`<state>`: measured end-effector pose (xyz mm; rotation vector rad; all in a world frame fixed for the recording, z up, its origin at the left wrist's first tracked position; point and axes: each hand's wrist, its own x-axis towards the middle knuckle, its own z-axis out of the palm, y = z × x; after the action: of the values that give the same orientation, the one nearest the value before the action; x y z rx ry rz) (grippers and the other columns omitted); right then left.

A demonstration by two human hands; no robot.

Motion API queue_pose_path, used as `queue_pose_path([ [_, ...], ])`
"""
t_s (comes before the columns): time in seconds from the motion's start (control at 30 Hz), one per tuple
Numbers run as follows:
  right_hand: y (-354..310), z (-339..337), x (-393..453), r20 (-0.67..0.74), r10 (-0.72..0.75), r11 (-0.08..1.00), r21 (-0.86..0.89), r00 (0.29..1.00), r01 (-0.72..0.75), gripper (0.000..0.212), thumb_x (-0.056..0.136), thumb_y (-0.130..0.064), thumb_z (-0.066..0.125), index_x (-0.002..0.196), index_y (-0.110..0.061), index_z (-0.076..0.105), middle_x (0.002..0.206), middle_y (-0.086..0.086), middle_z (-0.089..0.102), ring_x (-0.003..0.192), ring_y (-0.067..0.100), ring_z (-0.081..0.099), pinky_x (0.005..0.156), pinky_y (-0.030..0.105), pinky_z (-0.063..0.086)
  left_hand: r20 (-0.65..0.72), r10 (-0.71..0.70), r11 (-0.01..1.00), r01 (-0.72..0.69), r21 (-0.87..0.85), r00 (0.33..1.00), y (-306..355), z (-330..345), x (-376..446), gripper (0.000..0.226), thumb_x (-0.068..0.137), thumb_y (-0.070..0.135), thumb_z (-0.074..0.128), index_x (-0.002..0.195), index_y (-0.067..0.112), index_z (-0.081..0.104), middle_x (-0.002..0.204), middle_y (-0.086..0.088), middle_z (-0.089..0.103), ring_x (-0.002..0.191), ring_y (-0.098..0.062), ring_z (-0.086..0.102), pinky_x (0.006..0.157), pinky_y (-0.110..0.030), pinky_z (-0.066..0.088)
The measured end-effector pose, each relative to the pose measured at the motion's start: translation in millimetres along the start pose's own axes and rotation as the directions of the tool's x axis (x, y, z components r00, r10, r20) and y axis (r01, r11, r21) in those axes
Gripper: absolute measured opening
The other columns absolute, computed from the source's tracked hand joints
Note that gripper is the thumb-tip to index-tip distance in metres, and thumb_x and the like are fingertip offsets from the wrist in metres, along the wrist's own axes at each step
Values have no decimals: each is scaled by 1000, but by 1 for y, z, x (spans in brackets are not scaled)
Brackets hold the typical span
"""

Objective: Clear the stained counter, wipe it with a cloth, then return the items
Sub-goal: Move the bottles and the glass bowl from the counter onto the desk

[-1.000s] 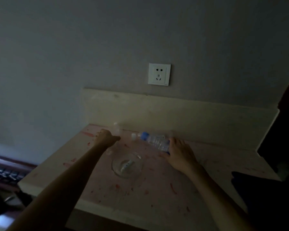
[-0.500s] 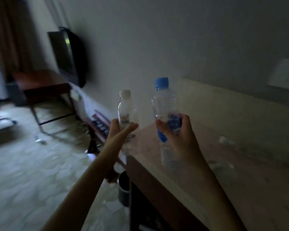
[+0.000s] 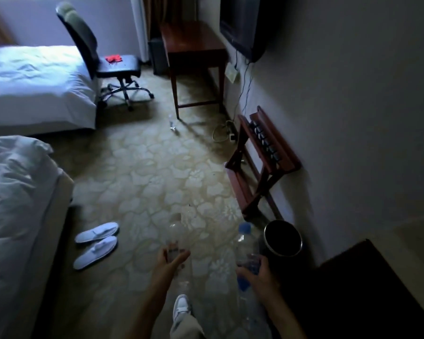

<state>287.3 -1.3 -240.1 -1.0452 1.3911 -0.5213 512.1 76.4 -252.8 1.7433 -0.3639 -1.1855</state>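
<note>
Both hands are out over the patterned carpet point(image 3: 157, 182); the left hand point(image 3: 170, 261) has its grip wrapped round a small clear bottle point(image 3: 176, 243), upright but kinda blurry; the right hand point(image 3: 257, 275) is closed around a bigger water bottle point(image 3: 245, 250) with a blue cap, held upright just beside the dark round bin point(image 3: 283, 238) by the wall; white slippers point(image 3: 96, 243) lie near the bed point(image 3: 15, 204) on the left; one white shoe point(image 3: 181, 305) shows at the bottom edge.
</note>
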Motion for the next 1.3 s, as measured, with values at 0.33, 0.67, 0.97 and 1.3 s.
queue_pose_path([
  [0.33, -172, 103, 180, 72, -174, 983, -53, 982, 178, 52, 80, -7, 75, 123, -13, 46, 108, 4, 61, 95, 13, 61, 79, 20, 49, 77, 171, 984, -175, 39, 982, 169, -39, 189, 48, 86, 26, 75, 127, 14, 55, 117, -5, 69, 103, -21, 68, 78, -29, 52],
  [0.67, -274, 141, 402, 45, -168, 985, 43, 985, 166, 47, 82, -2, 72, 119, -15, 46, 97, -9, 59, 94, 12, 61, 63, 3, 48, -17, 129, 991, -129, -28, 991, 274, -8, 388, 87, 56, 60, 79, 127, 15, 57, 118, -8, 70, 107, -26, 71, 91, -41, 59],
  [0.97, -473, 220, 601, 247, -283, 958, 20, 927, 287, 45, 84, -7, 70, 119, -15, 43, 99, -10, 57, 87, 1, 59, 67, 12, 51, -168, 213, 975, -221, -31, 962, 431, -25, 540, 81, 63, 58, 79, 130, 18, 55, 118, -3, 71, 105, -20, 72, 93, -39, 58],
  [1.3, -561, 336, 790, 204, -107, 993, -25, 973, 114, 47, 84, -14, 72, 120, -18, 43, 106, -4, 59, 95, 7, 59, 77, 19, 48, -141, 133, 986, -145, -85, 981, 534, -72, 791, 100, 45, 72, 85, 125, 18, 59, 115, -6, 73, 105, -23, 73, 87, -37, 60],
])
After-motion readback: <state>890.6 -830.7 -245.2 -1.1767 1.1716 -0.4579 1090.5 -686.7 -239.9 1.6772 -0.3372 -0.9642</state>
